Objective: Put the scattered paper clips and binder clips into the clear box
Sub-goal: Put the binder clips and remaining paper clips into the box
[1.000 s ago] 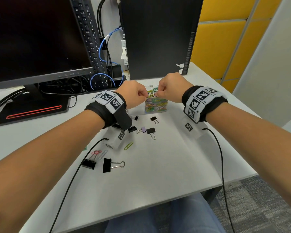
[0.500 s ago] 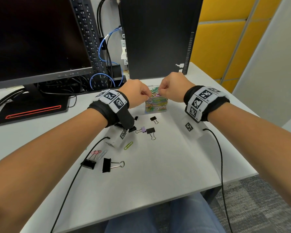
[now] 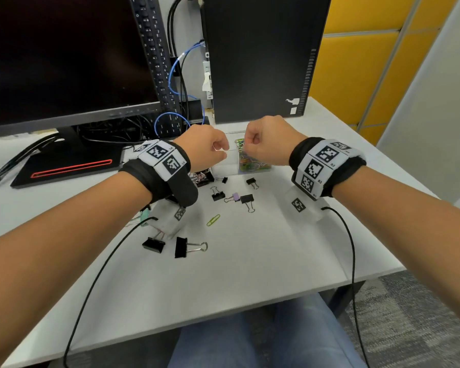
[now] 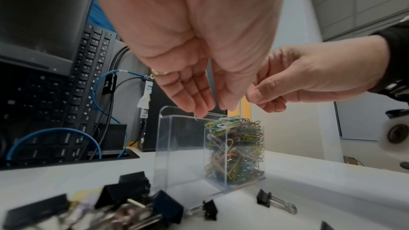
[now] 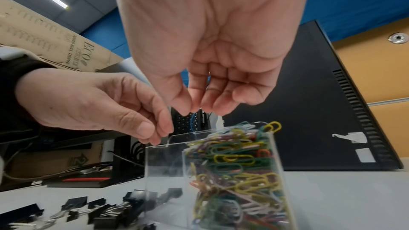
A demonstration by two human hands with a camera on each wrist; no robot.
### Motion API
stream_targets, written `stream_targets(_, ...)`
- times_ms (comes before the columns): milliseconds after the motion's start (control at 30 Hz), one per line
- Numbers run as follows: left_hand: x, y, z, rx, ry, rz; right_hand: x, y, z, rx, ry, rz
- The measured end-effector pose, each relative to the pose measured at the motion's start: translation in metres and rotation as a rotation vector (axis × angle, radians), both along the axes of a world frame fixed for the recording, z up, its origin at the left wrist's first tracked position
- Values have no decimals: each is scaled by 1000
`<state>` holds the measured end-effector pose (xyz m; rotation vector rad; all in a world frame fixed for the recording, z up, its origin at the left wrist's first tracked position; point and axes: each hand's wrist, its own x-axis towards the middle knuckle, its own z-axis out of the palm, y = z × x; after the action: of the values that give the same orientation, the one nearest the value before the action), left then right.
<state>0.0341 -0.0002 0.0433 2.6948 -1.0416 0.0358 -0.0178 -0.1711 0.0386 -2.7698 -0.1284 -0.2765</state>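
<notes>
Both hands, left hand [image 3: 206,147] and right hand [image 3: 267,140], are hovering with curled fingers over the clear box [image 4: 190,153]; whether they are pinching anything is unclear. Binder clips [image 3: 189,247] are lying around; a carton [image 5: 73,53] is reading "JUMBO ROLL TISSUE".

Glossy clear plastic box [image 4: 181,155]; matt white desk [image 3: 250,248].

cardboard box [image 5: 66,48]: "JUMBO ROLL TISSUE", "ECO" | right wristband tags [image 3: 319,172]: "R2", "R3"

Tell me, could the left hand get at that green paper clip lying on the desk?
Probably yes. The green paper clip lies alone on bare desk, with nothing on top. The left hand hovers over the clear box, so it would only need to draw back.
</notes>
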Motion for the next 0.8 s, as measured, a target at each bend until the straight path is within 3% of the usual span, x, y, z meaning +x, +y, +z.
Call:
stream_targets(400,-41,85,-15,491,166,19,-32,77,-29,-198,423,332)
stream_targets(800,-40,104,-35,508,296,34,-29,91,-30,-340,505,325)
